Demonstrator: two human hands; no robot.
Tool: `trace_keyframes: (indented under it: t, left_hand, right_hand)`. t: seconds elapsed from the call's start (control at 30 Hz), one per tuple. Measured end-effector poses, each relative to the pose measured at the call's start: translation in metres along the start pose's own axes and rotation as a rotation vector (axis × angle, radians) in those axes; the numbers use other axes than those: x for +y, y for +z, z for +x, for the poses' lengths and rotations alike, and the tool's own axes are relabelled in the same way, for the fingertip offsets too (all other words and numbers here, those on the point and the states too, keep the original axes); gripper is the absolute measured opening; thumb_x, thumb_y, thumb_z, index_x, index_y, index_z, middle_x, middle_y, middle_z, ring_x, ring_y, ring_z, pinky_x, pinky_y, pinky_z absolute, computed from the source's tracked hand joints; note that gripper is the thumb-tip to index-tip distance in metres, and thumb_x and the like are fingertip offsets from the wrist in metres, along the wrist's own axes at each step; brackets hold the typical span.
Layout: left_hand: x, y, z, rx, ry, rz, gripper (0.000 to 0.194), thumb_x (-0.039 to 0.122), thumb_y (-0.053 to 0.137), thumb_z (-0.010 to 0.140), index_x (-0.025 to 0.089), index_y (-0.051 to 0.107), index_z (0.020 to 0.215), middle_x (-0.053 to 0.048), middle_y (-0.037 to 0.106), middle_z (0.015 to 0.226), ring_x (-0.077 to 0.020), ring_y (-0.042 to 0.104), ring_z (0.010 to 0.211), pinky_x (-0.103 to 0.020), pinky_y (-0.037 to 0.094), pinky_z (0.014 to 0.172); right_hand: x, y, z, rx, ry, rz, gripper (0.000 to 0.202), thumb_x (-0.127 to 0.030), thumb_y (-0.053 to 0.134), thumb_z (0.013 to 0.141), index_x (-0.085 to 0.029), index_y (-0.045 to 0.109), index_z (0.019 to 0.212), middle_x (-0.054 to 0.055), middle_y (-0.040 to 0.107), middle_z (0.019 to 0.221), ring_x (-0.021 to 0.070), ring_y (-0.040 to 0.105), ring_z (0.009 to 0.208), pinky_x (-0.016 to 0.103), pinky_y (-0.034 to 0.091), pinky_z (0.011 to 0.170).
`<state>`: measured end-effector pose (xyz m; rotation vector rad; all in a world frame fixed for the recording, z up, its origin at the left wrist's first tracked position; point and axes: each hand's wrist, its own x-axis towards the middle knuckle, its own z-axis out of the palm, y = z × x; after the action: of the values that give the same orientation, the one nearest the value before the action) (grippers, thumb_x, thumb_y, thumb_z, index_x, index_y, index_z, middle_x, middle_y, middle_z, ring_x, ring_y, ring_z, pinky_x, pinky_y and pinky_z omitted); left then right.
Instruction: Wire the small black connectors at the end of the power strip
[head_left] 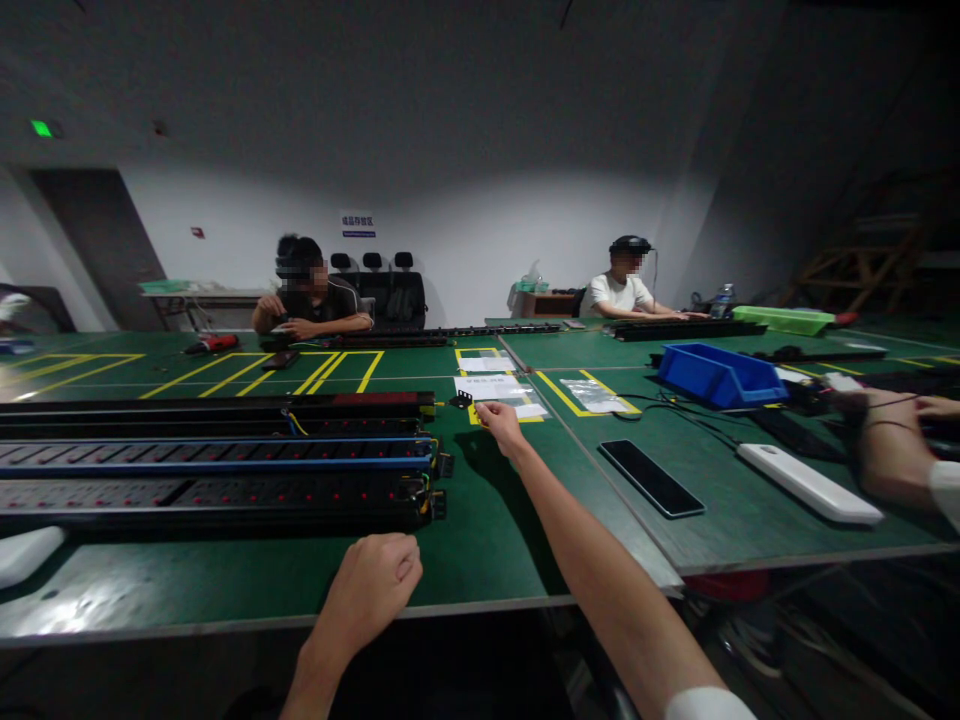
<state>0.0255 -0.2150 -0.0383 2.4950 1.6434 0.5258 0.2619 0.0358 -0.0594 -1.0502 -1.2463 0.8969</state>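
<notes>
My right hand (501, 425) reaches out over the table, its fingers pinched together. A small black slotted bracket (461, 399) is at those fingertips, beside a printed paper label (491, 387). My left hand (381, 575) is curled into a fist near the table's front edge; whatever it may hold is hidden. Just beyond that fist lie long black power strips (300, 494) with rows of red-marked sockets, side by side. Blue edging (225, 466) runs along one of them. Black end pieces and yellow wires (417, 487) show at their right ends.
A phone (651, 478), a white power bank (808, 484) and a blue bin (720, 375) lie on the right. Another person's arm (900, 440) works at the right edge. Two people sit across the green table (525, 545). A white object (30, 555) lies front left.
</notes>
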Motion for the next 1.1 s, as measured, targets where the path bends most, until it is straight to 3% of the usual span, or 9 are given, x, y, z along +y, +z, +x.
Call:
trace_keyframes:
  t: [0.13, 0.33, 0.43, 0.67, 1.1]
  left_hand:
    - [-0.001, 0.001, 0.000, -0.001, -0.007, -0.001, 0.028, 0.014, 0.042, 0.086, 0.019, 0.035, 0.060, 0.003, 0.047, 0.059, -0.0114, 0.043, 0.057, -0.030, 0.021, 0.061]
    - [-0.001, 0.001, 0.000, -0.006, -0.002, -0.005, 0.028, 0.015, 0.042, 0.087, 0.019, 0.034, 0.060, 0.003, 0.047, 0.059, -0.0111, 0.042, 0.057, -0.030, 0.020, 0.060]
    - [0.000, 0.000, -0.001, -0.003, -0.004, -0.005, 0.029, 0.015, 0.042, 0.087, 0.019, 0.033, 0.060, 0.003, 0.047, 0.059, -0.0111, 0.041, 0.056, -0.031, 0.020, 0.060]
    - [-0.001, 0.001, 0.001, 0.005, -0.005, 0.006, 0.028, 0.015, 0.043, 0.086, 0.019, 0.033, 0.060, 0.003, 0.047, 0.059, -0.0109, 0.041, 0.056, -0.031, 0.019, 0.060]
    - [-0.003, 0.003, 0.000, 0.007, -0.003, -0.003, 0.027, 0.014, 0.044, 0.085, 0.019, 0.037, 0.059, 0.002, 0.048, 0.059, -0.0111, 0.042, 0.056, -0.031, 0.020, 0.059]
  right_hand:
    - [0.004, -0.010, 0.001, 0.054, 0.123, 0.261, 0.040, -0.050, 0.081, 0.062, -0.016, 0.062, 0.070, -0.003, 0.055, 0.052, 0.0100, 0.047, 0.050, 0.022, 0.037, 0.048]
    - [-0.004, -0.013, -0.001, 0.153, 0.235, 0.565, 0.022, -0.030, 0.076, 0.078, -0.019, 0.057, 0.075, -0.001, 0.062, 0.059, 0.0135, 0.062, 0.060, 0.025, 0.055, 0.058]
    - [-0.009, -0.011, -0.003, 0.170, 0.263, 0.606, 0.015, -0.021, 0.070, 0.084, -0.019, 0.057, 0.077, 0.002, 0.066, 0.062, 0.0144, 0.065, 0.062, 0.026, 0.058, 0.061]
    - [-0.013, -0.006, -0.005, 0.188, 0.409, 0.686, 0.014, -0.012, 0.070, 0.083, -0.018, 0.059, 0.079, 0.003, 0.068, 0.066, 0.0126, 0.065, 0.058, 0.023, 0.058, 0.056]
    - [-0.018, -0.011, -0.005, 0.147, 0.570, 0.788, 0.012, -0.008, 0.062, 0.088, -0.017, 0.056, 0.084, 0.000, 0.065, 0.068, 0.0080, 0.060, 0.051, 0.017, 0.055, 0.051]
